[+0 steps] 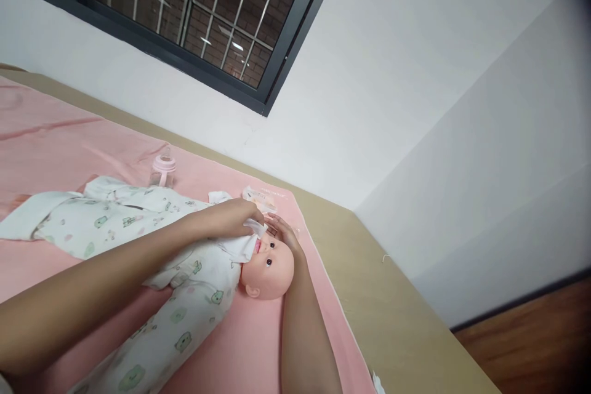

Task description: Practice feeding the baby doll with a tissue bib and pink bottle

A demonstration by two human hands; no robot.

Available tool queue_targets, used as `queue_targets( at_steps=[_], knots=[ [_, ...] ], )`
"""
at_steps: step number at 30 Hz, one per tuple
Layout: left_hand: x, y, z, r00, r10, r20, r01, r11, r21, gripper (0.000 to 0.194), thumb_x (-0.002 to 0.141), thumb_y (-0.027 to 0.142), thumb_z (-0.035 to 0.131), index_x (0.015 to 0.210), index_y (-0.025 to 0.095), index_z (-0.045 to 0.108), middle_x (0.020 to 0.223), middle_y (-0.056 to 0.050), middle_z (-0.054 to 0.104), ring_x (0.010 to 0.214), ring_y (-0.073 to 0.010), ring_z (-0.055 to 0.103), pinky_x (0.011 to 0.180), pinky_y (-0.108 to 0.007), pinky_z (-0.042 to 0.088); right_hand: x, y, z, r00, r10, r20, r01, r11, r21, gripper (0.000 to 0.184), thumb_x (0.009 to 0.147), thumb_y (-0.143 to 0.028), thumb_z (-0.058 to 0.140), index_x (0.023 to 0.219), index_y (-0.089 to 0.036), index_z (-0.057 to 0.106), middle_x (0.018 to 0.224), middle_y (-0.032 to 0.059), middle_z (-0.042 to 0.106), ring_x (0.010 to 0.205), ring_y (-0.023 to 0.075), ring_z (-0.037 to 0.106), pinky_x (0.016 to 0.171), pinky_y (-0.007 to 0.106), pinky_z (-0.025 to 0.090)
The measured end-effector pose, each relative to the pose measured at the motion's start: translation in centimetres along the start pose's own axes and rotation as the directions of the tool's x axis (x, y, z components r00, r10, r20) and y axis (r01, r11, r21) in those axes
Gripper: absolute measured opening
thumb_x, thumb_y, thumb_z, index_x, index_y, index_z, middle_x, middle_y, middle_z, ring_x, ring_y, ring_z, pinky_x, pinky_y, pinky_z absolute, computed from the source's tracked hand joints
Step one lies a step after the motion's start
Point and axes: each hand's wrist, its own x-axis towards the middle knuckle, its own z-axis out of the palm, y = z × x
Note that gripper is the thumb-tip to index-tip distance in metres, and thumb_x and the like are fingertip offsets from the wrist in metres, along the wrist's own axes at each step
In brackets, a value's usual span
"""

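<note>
My left hand [233, 218] pinches a white cloth [256, 227] between its fingers at the mouth of a doll [198, 268] lying headfirst toward the pink mat's [249, 357] right edge, my right hand [285, 235] curving round the head, its grip unclear.

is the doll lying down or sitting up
Lying down: the doll is stretched out along the pink sheet, its head low down, right by the right hand.

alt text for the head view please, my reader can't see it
A person's left hand holds what looks like a white wipe near the mouth of a baby doll lying on a pink sheet, with the right hand beside its head. Beyond are a baby bottle and a barred window.
</note>
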Motion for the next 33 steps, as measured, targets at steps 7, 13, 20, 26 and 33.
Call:
queue_targets(
  at_steps=[7,13,20,26,33],
  knots=[
    [0.4,-0.7,0.5,0.995,-0.057,-0.076,0.057,0.998,-0.001,0.029,0.078,0.011,0.053,0.100,0.018,0.071,0.105,-0.006,0.071,0.099,-0.0224,0.063,0.081,-0.027,0.045,0.2,0.1,-0.1,1.000,0.000,-0.007,0.000,1.000,-0.014,0.036,0.066,-0.032,0.078,0.098,-0.023,0.066,0.101,0.0044,0.073,0.097,0.0206,0.069,0.097,0.036,0.050],
    [0.5,-0.3,0.3,0.993,-0.076,-0.086,0.073,0.997,-0.038,0.026,0.078,0.008,0.056,0.096,0.017,0.072,0.104,-0.006,0.071,0.098,-0.0209,0.064,0.083,-0.026,0.045,0.0,0.0,0.2,1.000,-0.005,-0.011,0.005,1.000,-0.019,0.034,0.066,-0.031,0.078,0.097,-0.022,0.066,0.098,0.0040,0.074,0.095,0.0197,0.069,0.097,0.035,0.049],
    [0.2,0.5,0.0,1.000,0.005,0.025,-0.001,0.989,-0.147,0.022,0.075,0.008,0.062,0.088,0.019,0.076,0.094,-0.003,0.074,0.087,-0.0186,0.066,0.076,-0.022,0.045,0.1,0.1,-0.1,1.000,0.000,0.009,0.001,1.000,-0.020,0.037,0.066,-0.031,0.079,0.099,-0.022,0.065,0.100,0.0049,0.074,0.098,0.0208,0.069,0.098,0.036,0.049],
    [0.4,0.2,0.6,0.997,-0.033,0.065,0.043,0.987,-0.157,0.023,0.073,0.008,0.065,0.089,0.020,0.077,0.091,-0.003,0.074,0.084,-0.0183,0.066,0.073,-0.022,0.044,0.3,0.2,-0.4,1.000,-0.011,0.027,0.011,1.000,-0.002,0.036,0.066,-0.030,0.079,0.098,-0.021,0.066,0.099,0.0047,0.074,0.096,0.0201,0.070,0.099,0.036,0.049],
    [0.6,-0.1,0.4,0.998,-0.057,0.017,0.059,0.981,-0.185,0.021,0.074,0.007,0.064,0.088,0.017,0.077,0.093,-0.004,0.074,0.087,-0.0182,0.066,0.075,-0.022,0.044,0.3,0.2,-0.3,1.000,-0.004,0.009,0.004,1.000,-0.022,0.038,0.064,-0.031,0.080,0.098,-0.022,0.065,0.099,0.0037,0.074,0.098,0.0205,0.069,0.096,0.035,0.050]
  ],
)
